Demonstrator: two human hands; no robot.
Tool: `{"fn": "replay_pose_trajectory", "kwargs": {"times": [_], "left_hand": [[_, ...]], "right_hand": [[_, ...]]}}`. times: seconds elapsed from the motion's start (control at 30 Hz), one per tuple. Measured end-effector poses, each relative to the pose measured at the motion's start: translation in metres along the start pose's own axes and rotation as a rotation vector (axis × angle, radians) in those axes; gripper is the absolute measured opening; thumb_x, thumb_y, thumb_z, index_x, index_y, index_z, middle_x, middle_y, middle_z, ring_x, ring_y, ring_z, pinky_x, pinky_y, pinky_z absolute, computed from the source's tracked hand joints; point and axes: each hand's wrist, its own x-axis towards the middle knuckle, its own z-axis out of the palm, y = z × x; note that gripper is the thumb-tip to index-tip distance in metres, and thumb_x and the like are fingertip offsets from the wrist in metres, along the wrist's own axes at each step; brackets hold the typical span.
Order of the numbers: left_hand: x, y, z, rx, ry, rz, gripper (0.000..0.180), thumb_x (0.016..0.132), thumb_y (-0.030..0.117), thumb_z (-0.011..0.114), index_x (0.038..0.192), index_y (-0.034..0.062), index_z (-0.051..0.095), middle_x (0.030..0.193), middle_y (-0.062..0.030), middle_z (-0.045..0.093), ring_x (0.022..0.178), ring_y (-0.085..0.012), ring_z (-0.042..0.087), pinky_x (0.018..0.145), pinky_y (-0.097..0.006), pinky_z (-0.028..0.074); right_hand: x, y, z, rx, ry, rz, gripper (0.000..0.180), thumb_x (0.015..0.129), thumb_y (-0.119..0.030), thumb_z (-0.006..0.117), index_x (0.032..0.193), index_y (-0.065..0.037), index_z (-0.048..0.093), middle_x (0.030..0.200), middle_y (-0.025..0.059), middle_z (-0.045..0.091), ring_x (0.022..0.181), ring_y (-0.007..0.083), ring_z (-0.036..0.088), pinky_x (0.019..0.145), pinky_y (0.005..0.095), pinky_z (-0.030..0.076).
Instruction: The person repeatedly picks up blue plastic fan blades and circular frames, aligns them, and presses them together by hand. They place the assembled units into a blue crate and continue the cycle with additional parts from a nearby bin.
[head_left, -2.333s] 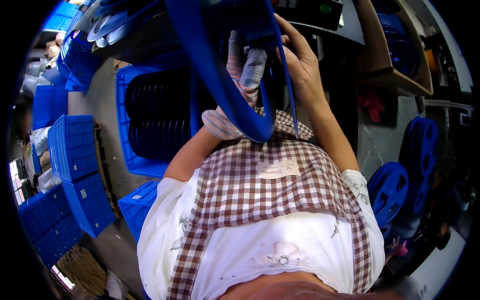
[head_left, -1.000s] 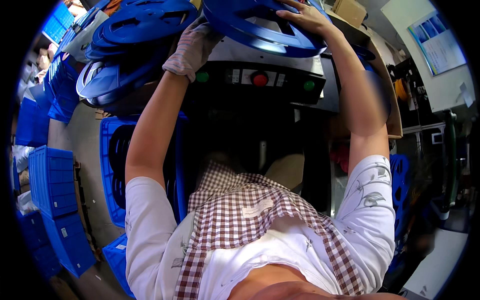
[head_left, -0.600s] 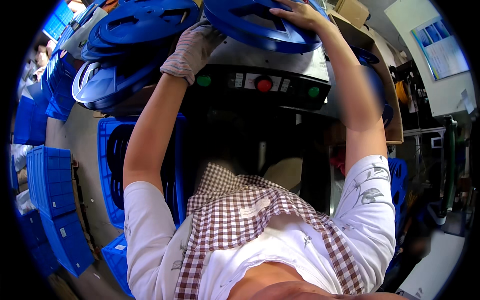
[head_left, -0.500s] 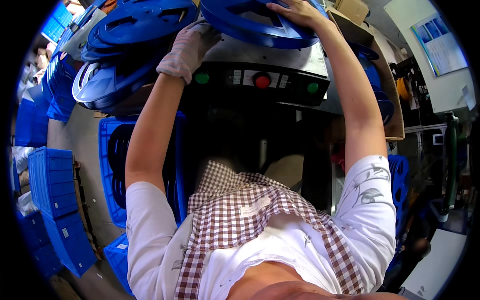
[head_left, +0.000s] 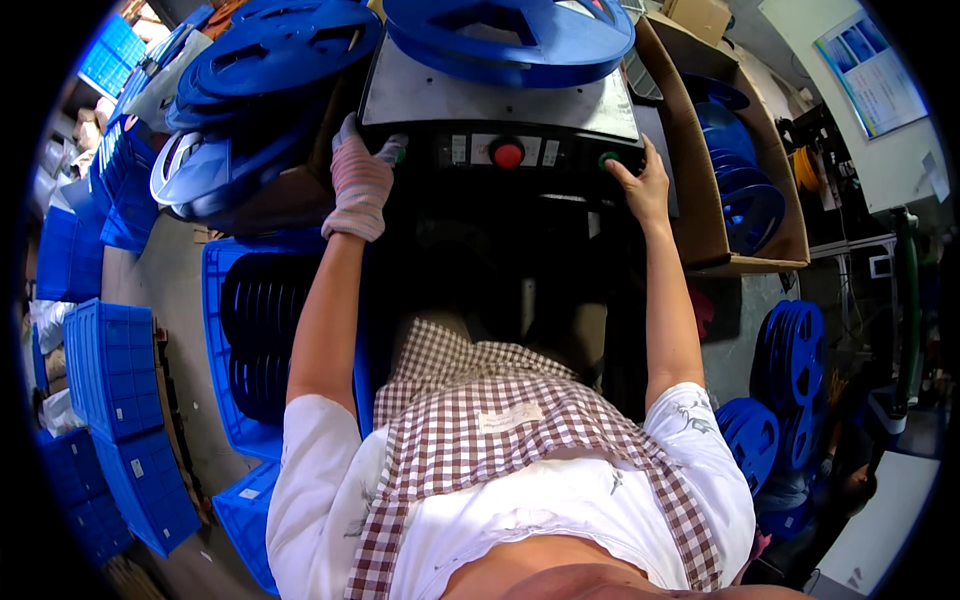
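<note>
My left hand (head_left: 361, 182) wears a striped knit glove and rests at the left corner of a black control panel (head_left: 436, 166). Its thumb lies on a green button (head_left: 401, 156) there, fingers stretched up along the side. At the panel's right end, the thumb of my bare right hand (head_left: 646, 183) touches another green button (head_left: 608, 159), the fingers spread toward the corner. Between them sits a red button (head_left: 508, 153). Above, a large blue reel (head_left: 560, 68) lies flat on the machine's pale metal top (head_left: 440, 100), touched by neither hand.
Stacked blue reels (head_left: 290, 45) stand left of the machine. A cardboard box (head_left: 690, 215) at the right holds more reels. A blue crate (head_left: 225, 380) with black reels sits below left; closed blue bins (head_left: 110, 370) stand farther left. Blue reels (head_left: 795, 350) also stand at lower right.
Both hands have come off the blue reel and moved down toward me, one to each green button. The reel remains on the machine top.
</note>
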Motion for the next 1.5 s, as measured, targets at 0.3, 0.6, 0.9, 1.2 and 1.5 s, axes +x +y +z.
{"fn": "replay_pose_trajectory", "kwargs": {"times": [0.3, 0.6, 0.9, 1.2, 1.5], "left_hand": [[-0.052, -0.009, -0.016, -0.153, 0.074, -0.017, 0.071, 0.081, 0.027, 0.073, 0.136, -0.0013, 0.037, 0.128, -0.0243, 0.049, 0.115, -0.0401, 0.051, 0.097, -0.042, 0.043], [-0.014, -0.008, 0.004, 0.025, 0.003, -0.075, 0.068, 0.079, 0.032, 0.074, 0.131, 0.003, 0.042, 0.124, -0.0251, 0.05, 0.113, -0.041, 0.051, 0.095, -0.044, 0.045], [-0.058, -0.002, -0.01, -0.182, 0.184, 0.022, 0.058, 0.084, 0.023, 0.068, 0.133, 0.003, 0.044, 0.128, -0.0221, 0.05, 0.116, -0.038, 0.051, 0.098, -0.042, 0.043], [-0.222, -0.139, -0.043, 0.008, -0.056, -0.17, 0.033, 0.085, 0.011, 0.061, 0.118, 0.0042, 0.059, 0.118, -0.0197, 0.059, 0.108, -0.0373, 0.055, 0.094, -0.041, 0.046], [-0.306, -0.233, -0.017, 0.194, -0.309, -0.256, 0.028, 0.085, 0.008, 0.055, 0.113, 0.0103, 0.061, 0.117, -0.0137, 0.06, 0.109, -0.0365, 0.055, 0.094, -0.042, 0.046]], "right_hand": [[-0.008, -0.007, 0.0, -0.079, 0.039, -0.062, 0.069, 0.075, -0.041, 0.077, 0.128, -0.004, 0.052, 0.105, 0.019, 0.059, 0.092, 0.0322, 0.059, 0.081, 0.0389, 0.047], [0.0, 0.005, 0.001, 0.007, -0.035, 0.012, 0.059, 0.075, -0.031, 0.078, 0.123, -0.007, 0.055, 0.107, 0.0194, 0.06, 0.1, 0.0329, 0.061, 0.085, 0.0391, 0.048], [-0.008, -0.014, -0.005, -0.089, 0.047, -0.022, 0.063, 0.08, -0.034, 0.074, 0.13, -0.002, 0.05, 0.11, 0.0188, 0.059, 0.102, 0.0313, 0.059, 0.088, 0.0379, 0.047], [0.01, -0.119, -0.033, 0.017, 0.108, -0.355, 0.034, 0.083, -0.016, 0.068, 0.116, -0.008, 0.063, 0.11, 0.0134, 0.062, 0.1, 0.0269, 0.061, 0.086, 0.0353, 0.049], [0.06, -0.179, 0.012, -0.189, 0.052, -0.751, 0.03, 0.082, -0.02, 0.069, 0.111, -0.012, 0.065, 0.107, 0.0092, 0.063, 0.099, 0.0278, 0.059, 0.083, 0.0361, 0.048]]}}
